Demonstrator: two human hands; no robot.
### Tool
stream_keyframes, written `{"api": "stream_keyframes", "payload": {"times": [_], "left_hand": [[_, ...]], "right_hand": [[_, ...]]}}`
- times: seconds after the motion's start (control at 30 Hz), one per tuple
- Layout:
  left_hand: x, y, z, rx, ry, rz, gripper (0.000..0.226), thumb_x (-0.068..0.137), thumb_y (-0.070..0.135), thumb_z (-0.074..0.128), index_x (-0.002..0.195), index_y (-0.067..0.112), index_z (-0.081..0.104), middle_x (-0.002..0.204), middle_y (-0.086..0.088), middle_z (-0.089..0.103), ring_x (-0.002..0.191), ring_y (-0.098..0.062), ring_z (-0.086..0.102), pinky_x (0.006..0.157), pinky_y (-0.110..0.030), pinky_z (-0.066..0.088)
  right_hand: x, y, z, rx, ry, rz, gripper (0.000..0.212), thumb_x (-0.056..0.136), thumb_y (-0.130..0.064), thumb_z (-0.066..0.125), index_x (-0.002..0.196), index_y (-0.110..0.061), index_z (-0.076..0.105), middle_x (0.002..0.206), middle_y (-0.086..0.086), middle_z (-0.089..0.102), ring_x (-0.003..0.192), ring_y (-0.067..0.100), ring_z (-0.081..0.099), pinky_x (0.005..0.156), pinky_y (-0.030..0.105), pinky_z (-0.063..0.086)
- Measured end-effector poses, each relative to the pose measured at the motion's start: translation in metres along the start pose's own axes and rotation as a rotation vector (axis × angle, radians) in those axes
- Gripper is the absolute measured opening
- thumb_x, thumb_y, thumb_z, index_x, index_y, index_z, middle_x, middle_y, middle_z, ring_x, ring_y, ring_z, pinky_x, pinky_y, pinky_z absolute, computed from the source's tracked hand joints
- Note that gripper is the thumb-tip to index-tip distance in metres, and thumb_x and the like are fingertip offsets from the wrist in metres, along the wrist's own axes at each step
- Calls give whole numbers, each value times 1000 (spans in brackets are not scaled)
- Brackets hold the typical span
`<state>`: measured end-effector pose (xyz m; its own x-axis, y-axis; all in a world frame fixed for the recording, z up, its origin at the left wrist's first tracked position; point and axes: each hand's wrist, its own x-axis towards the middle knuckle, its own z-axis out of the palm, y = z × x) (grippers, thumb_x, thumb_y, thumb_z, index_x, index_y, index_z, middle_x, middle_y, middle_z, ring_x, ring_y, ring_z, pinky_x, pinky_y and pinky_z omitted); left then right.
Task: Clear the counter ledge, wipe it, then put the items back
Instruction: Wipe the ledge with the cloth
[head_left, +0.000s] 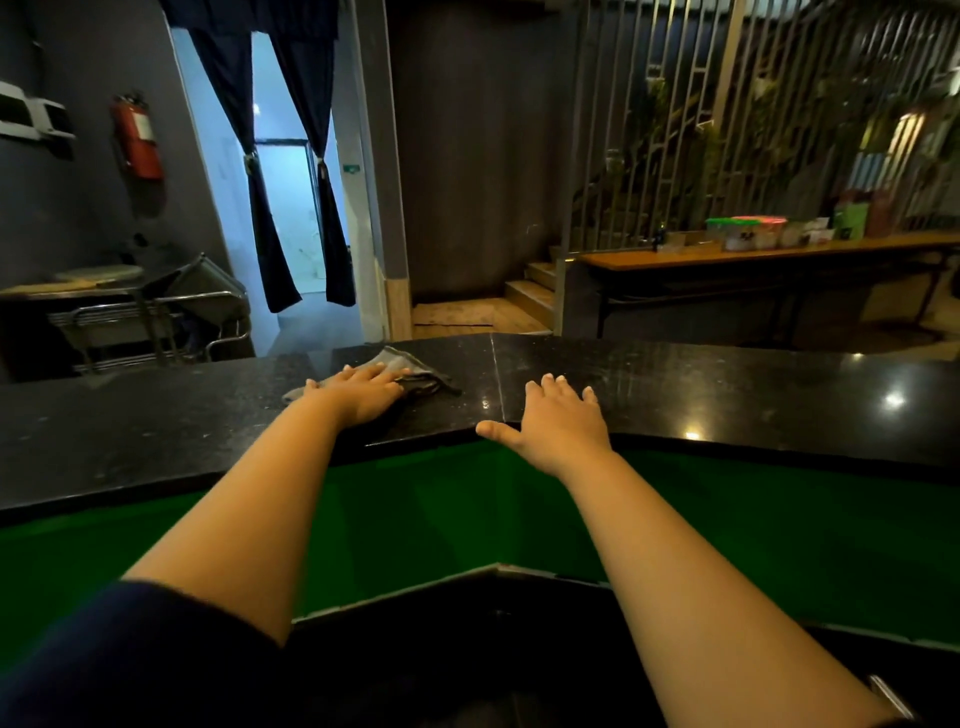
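Counter ledge: left hand flat, pressing grey cloth; right hand spread, resting on ledge.

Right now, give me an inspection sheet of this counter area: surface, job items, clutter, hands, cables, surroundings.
Surface: black stone ledge, glossy, a seam near its middle.
Job's things: grey cloth lying on the ledge; no other items on it.
Clutter: nothing seen on the ledge.
Hands: left hand flat, pressing the cloth; right hand flat on the bare ledge, fingers spread, thumb at the near edge.
Cables: nothing seen.
Surroundings: curtained doorway ahead, fire extinguisher on the left wall, metal cart below it, wooden table with containers at right, steps beside it.
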<state>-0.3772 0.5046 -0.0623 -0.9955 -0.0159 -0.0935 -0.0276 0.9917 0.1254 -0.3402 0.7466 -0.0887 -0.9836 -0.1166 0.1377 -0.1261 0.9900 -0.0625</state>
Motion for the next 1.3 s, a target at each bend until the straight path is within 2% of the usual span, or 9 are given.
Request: {"api": "stream_keyframes", "payload": {"times": [0.27,0.37,0.43,0.5,0.63,0.77,1.0,1.13,1.3], "left_hand": [[-18,53,17,103,-1,261,47,100,47,28,146,44,23,161,6,5,147,-30,5,109,-68,4],[-37,44,7,-150,22,276,47,99,53,19,145,48,26,160,8,14,147,-22,8,111,-61,-13],[-39,19,0,-245,170,255,47,100,52,15,146,48,22,160,6,14,148,-17,4,112,-56,-17],[-38,-13,1,-290,280,142,46,101,47,12,147,46,19,160,-1,16,148,-20,7,116,-53,-11],[-37,-43,14,-319,220,8,51,103,41,10,153,31,15,159,-6,19,145,-27,18,118,-51,7],[-36,-44,18,-240,242,55,50,104,29,17,153,19,11,161,-3,13,145,-25,17,116,-55,14],[-46,-33,17,-313,284,1,52,101,46,15,151,41,6,153,-13,31,138,-34,32,117,-53,14],[-44,-28,17,-272,302,35,50,99,48,11,149,49,3,148,-13,38,135,-34,37,115,-56,12],[-44,-28,17,-265,305,26,49,100,48,12,149,49,7,150,-14,35,136,-34,35,115,-56,17]], "right_hand": [[2,-2,-4,25,-9,-3,113,71,-88,34,153,-11,18,161,12,14,149,27,9,118,56,9],[-3,3,-15,83,-158,-72,132,59,-90,45,153,-18,-13,162,14,-5,150,29,-4,117,61,-1],[-9,2,-29,209,-264,-120,140,49,-91,48,146,-26,-31,160,16,-16,148,31,-16,112,65,-8],[-11,-12,-42,297,-217,-175,129,59,-88,50,149,-31,-23,161,13,-15,147,30,-19,109,67,-11],[1,-79,-36,297,-109,-274,51,96,-54,31,147,-43,32,162,4,13,149,29,-6,108,68,-15],[12,-104,-13,87,-218,-270,56,89,-75,16,143,-60,19,163,0,6,149,33,-4,108,70,-12],[42,-27,-17,76,-184,106,54,99,-54,14,151,-42,19,163,0,8,148,32,5,115,60,0],[26,-68,-14,112,-150,-104,52,102,-40,18,153,-30,17,163,-3,13,149,26,10,115,55,11],[-12,-92,-14,193,-150,-406,45,104,-38,23,149,-40,28,161,-11,15,149,17,9,117,49,6]]}}
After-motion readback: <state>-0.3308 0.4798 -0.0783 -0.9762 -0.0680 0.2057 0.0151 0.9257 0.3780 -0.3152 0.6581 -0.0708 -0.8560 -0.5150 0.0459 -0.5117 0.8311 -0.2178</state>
